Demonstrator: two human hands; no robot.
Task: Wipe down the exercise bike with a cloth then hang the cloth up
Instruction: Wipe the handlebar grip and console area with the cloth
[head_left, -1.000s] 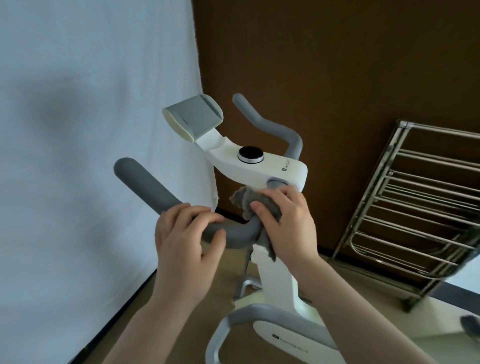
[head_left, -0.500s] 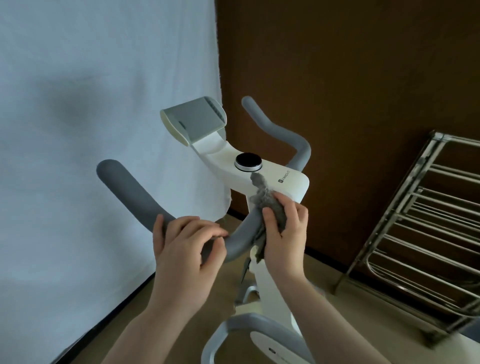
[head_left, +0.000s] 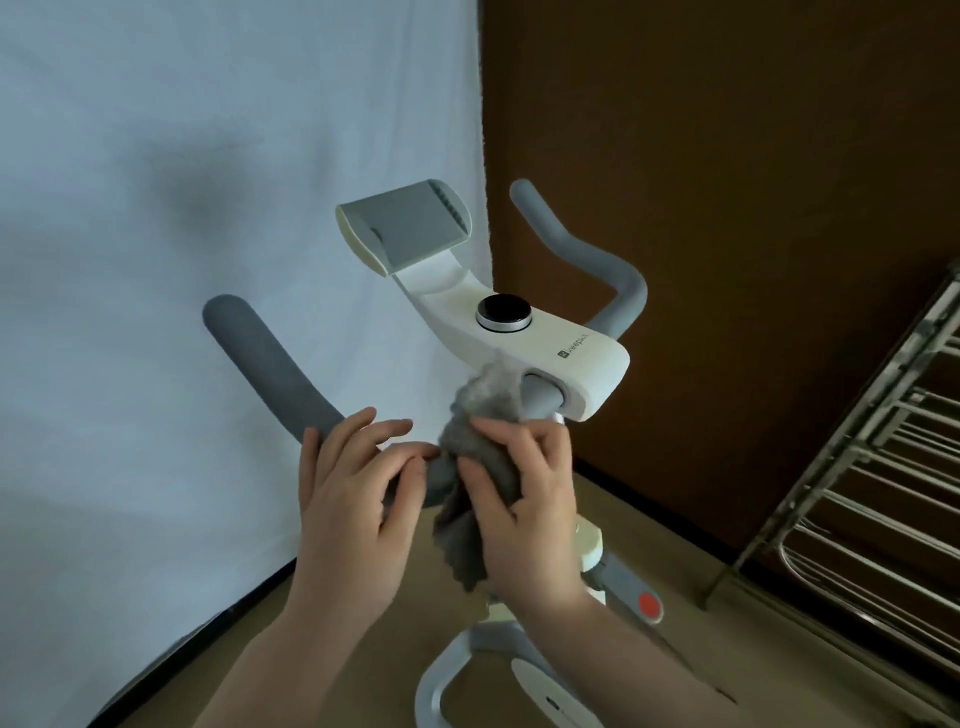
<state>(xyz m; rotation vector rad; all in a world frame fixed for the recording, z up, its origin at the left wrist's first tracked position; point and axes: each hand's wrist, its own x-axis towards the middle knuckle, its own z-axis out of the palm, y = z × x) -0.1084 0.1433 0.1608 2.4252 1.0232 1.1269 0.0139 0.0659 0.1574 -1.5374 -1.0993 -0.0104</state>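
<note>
Since a moment ago our right hand (head_left: 524, 499) has slid the soft grey microfibre cloth (head_left: 480, 447) down the padded grey handlebar (head_left: 270, 364), beside our left hand (head_left: 353, 493), which grips that bar. We judge the cloth light and limp, best bunched. Beyond stands the white exercise bike console (head_left: 545, 343).

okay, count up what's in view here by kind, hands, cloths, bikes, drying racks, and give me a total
Hands: 2, left hand on the handlebar, right hand gripping the cloth
Cloths: 1, grey cloth
Exercise bikes: 1, white exercise bike
Metal racks: 1, drying rack
Total: 5
</note>
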